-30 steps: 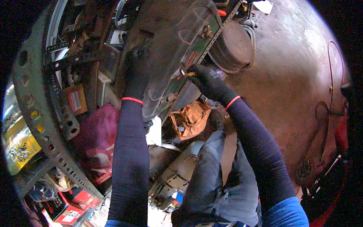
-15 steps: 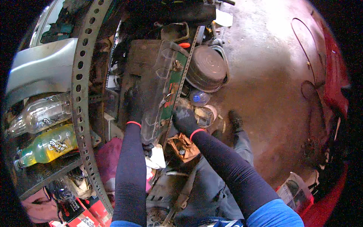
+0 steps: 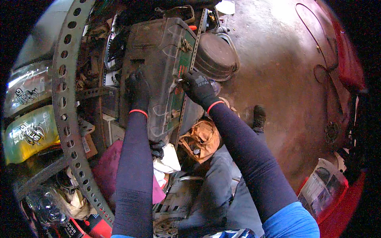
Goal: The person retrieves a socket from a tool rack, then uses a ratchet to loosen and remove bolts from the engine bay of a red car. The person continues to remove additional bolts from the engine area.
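A large, dirty black toolbox (image 3: pixel 158 47) with a dark green front lies on a shelf before me. My left hand (image 3: pixel 139 89), in a black glove, rests on its lid beside a square recess. The fingers look curled down, but what lies under them is lost against the dark lid. At the box's front side, my gloved right hand (image 3: pixel 199 88) has its fingertips closed at the middle metal latch (image 3: pixel 179 80). Another metal latch (image 3: pixel 186 45) shows farther along the front, away from my hands.
A perforated metal upright (image 3: pixel 65 103) stands at left, beside soft-drink bottles (image 3: pixel 31 133). Right of the toolbox are a round brown pan (image 3: pixel 216 55) and a crumpled orange-brown bag (image 3: pixel 204 137). Concrete floor (image 3: pixel 278 79) stretches right, with a thin cable (image 3: pixel 313 33) and red bodywork (image 3: pixel 349 59).
My right hand has moved up from below the toolbox's front edge to the middle latch. My left hand stays on the lid. The view has shifted, so the toolbox appears higher.
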Tool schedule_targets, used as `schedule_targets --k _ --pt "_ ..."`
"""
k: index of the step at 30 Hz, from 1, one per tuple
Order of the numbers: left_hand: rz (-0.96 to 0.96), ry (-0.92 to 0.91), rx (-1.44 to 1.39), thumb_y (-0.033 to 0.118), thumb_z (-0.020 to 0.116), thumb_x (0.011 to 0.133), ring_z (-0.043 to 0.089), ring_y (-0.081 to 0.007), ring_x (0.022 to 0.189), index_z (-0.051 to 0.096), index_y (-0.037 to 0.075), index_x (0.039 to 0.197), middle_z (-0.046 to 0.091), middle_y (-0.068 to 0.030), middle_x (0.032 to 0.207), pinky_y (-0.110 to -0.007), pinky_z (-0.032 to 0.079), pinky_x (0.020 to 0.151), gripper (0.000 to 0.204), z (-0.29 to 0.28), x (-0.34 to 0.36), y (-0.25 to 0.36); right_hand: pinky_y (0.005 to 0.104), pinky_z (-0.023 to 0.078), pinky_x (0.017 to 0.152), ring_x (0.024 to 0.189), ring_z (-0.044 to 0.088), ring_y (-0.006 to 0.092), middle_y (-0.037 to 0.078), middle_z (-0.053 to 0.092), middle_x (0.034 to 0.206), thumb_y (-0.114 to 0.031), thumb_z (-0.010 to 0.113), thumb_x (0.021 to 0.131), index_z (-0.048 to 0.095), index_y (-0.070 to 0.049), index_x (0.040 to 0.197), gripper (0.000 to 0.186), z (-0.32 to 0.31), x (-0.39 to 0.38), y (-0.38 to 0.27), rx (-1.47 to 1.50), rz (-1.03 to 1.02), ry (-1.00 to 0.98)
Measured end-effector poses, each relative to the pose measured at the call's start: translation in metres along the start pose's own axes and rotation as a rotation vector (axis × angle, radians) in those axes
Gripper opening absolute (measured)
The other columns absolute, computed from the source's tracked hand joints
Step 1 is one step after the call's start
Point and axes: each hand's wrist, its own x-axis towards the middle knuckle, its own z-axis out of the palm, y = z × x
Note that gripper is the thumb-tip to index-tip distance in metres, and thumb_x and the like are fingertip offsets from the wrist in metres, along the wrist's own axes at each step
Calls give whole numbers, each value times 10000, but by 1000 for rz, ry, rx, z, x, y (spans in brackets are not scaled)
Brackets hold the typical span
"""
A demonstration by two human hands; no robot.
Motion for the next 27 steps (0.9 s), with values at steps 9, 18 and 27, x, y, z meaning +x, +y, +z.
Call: schedule_targets --k 9,18,27 --pt "332 278 -88 200 529 961 606 -358 969 607 34 1103 640 -200 1044 -465 487 851 232 25 -37 57 489 519 729 832 652 377 261 652 963 -217 638 888 542 -37 1240 408 -21 -137 -10 -642 280 -228" --pt "790 -415 -551 284 559 975 617 -324 1004 605 59 1221 653 -189 1100 -433 488 918 336 -30 -242 232 455 505 866 1020 653 372 206 688 1048 -331 602 896 678 -52 1067 336 -296 -579 -106 -276 1026 -145" --pt "1431 -1250 -433 229 571 976 682 -280 836 677 -20 963 712 -166 889 -374 511 748 271 -139 -500 548 442 530 862 1031 678 351 210 692 1117 -377 668 886 625 -40 1213 472 -277 -774 -234 -202 1269 1081"
